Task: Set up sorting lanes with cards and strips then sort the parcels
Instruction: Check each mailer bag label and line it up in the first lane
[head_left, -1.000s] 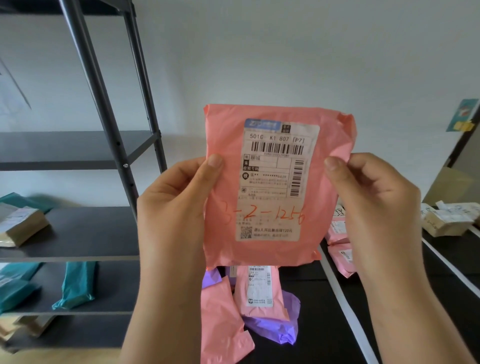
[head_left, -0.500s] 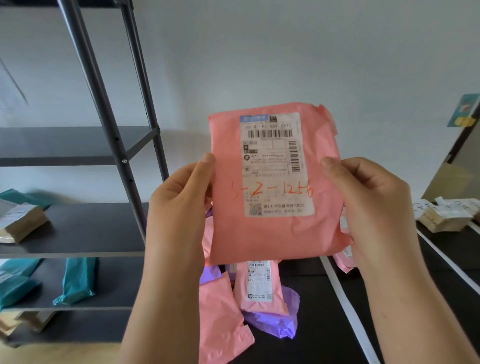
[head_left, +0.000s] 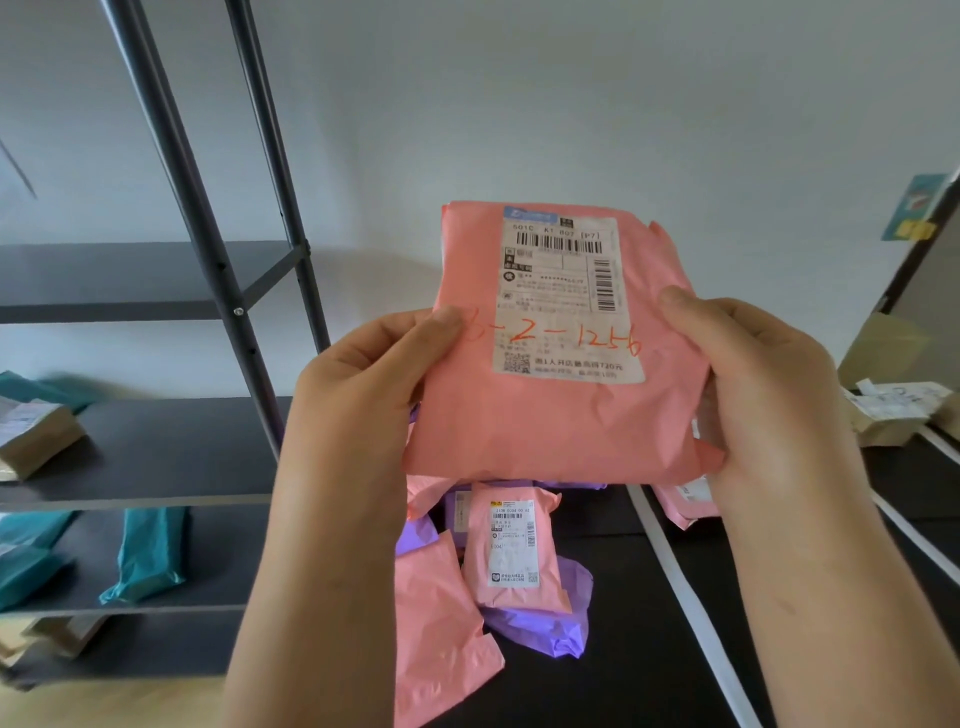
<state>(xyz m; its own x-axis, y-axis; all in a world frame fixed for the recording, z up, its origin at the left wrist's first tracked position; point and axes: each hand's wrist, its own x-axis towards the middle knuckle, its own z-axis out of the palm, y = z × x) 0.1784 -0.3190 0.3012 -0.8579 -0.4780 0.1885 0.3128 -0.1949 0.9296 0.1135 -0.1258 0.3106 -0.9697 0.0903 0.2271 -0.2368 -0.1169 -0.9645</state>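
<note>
We've got the pink parcel (head_left: 550, 415) upright, long axis 12-to-6, left hand (head_left: 363, 395) pinching at 9, right hand (head_left: 769, 395) at 3, label facing us.

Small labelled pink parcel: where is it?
Head view, lower centre: small labelled pink parcel lies on a purple parcel, below the held parcel, left of the white strip.

A parcel (head_left: 550, 421) is held up mid-scene, with the left hand (head_left: 358, 395) at its left edge and the right hand (head_left: 763, 395) at its right. Below it, a heap of parcels (head_left: 514, 551) lies on the surface (head_left: 623, 675), and a strip (head_left: 693, 608) runs just right of the heap. A shelf rack (head_left: 208, 249) stands at the left with a packet (head_left: 148, 556) on a lower shelf. Cartons (head_left: 883, 421) lie at the far right.
</note>
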